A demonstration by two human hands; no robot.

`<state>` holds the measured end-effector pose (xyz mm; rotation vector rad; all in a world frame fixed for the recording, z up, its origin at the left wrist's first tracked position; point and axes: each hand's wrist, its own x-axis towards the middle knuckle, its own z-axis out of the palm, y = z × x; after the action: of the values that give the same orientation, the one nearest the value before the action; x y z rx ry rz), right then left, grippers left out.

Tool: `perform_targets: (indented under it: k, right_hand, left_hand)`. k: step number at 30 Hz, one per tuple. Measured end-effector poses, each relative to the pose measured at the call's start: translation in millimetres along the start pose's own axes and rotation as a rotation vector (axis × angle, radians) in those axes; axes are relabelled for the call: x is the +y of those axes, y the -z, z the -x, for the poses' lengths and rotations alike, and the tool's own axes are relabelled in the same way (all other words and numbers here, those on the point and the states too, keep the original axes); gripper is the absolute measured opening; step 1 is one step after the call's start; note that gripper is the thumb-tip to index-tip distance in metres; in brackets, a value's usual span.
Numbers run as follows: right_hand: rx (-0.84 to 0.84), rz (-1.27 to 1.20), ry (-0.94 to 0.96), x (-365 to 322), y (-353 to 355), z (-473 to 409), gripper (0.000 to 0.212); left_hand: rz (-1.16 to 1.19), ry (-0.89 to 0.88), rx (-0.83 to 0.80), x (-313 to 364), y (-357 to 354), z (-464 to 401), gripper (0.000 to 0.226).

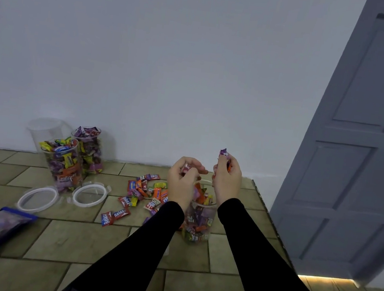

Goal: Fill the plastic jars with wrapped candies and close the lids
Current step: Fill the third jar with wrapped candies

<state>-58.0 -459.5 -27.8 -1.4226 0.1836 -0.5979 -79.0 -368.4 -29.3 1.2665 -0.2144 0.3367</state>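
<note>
Jars x4, lids x2, hands x2

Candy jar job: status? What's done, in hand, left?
Done: two jars by the wall are full, unlidded. In hand: left hand and right hand hold candies over the near jar, partly full. Left: loose candies, empty jar, two lids on the table.

four jars, two lids, two hands
</note>
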Motion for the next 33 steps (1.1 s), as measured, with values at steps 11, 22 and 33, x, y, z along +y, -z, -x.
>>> perform_targets:
  k: [11,22,33]
  right_hand:
    - [-0.007,-0.075,-0.036,-1,3,1,0.022]
    - [-0.027,-0.127,-0.044,-7,1,2,0.020]
    - [-0.388,-0.019,0.084,-9,11,4,0.016]
  left_hand:
    - [-0.089,0.019,-0.205,2,5,4,0.039]
    - [0.080,0.410,-0.077,-27,21,9,0.063]
    - [0.126,0.568,-0.035,-62,20,17,0.094]
